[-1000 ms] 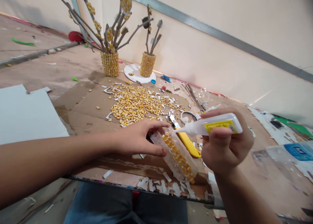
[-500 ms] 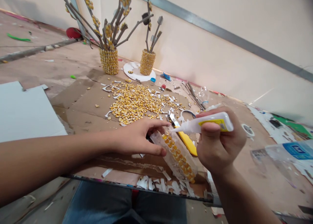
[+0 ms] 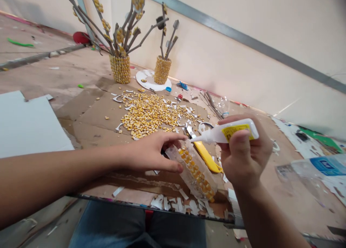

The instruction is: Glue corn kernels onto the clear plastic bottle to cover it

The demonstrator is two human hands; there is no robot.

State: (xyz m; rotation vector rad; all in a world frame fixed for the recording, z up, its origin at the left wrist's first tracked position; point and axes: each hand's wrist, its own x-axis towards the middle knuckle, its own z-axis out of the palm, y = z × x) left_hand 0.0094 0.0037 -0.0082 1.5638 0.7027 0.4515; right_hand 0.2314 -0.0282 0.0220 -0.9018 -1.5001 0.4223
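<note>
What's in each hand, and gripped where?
Right hand: white bottle, by its labelled body, nozzle free. Left hand: translucent piece with kernels, by its upper left end; some fingertips hidden.

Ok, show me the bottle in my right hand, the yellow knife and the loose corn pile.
Bottle [image 3: 228,131]: head view, on its yellow label.
Yellow knife [image 3: 207,156]: head view, middle of its handle.
Corn pile [image 3: 151,114]: head view, middle of the loose kernels.
</note>
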